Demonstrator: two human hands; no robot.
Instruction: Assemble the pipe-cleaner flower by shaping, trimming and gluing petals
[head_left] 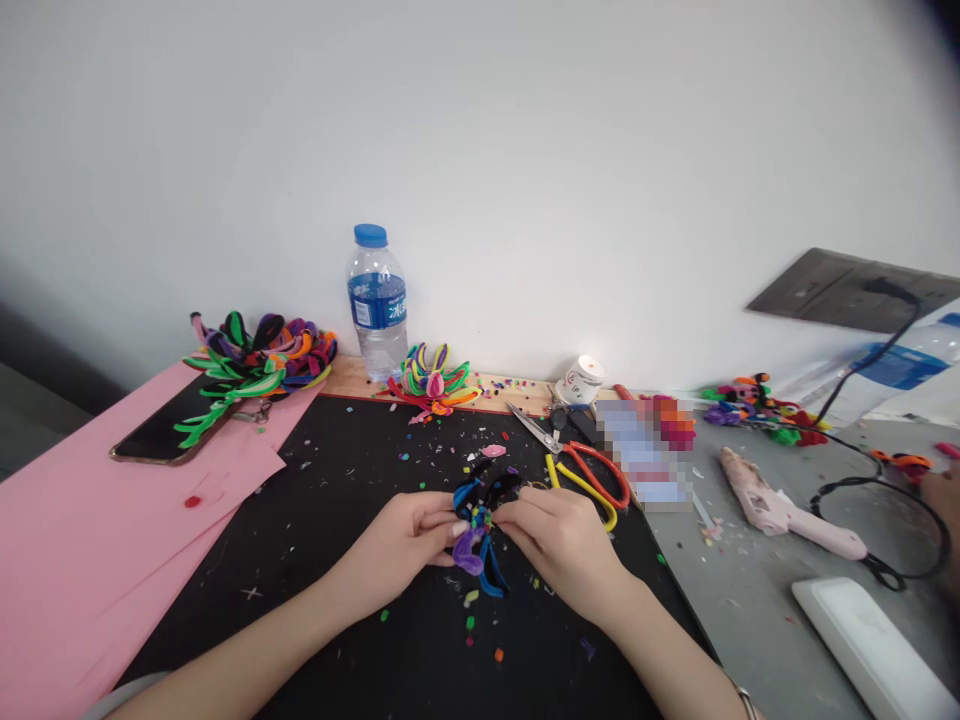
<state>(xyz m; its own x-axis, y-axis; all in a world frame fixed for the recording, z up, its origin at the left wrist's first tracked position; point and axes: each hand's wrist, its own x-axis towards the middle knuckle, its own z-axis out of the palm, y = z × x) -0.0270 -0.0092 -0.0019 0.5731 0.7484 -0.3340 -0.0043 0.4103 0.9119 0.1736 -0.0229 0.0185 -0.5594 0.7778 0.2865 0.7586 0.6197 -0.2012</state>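
Over the black mat (315, 560), a small flower shape (471, 553) of bent fuzzy strips, black, blue and purple, is held between both hands. It has small green and yellow bits at its centre. My left hand (409, 540) pinches its left side, thumb and fingers together. On the other side, my right hand (555, 530) has its fingertips closed at the flower's centre; what exactly they grip is hidden. Tiny coloured pieces lie scattered on the mat around the flower.
Red-handled scissors (600, 470) and a yellow-handled tool (589, 490) lie right of centre. Behind stand a water bottle (377, 310) and white cup (581, 382). Fuzzy bundles (262, 355), a phone (161, 430), glue gun (795, 520) and white case (870, 640) lie around. Another person's hand (941, 500) shows at right.
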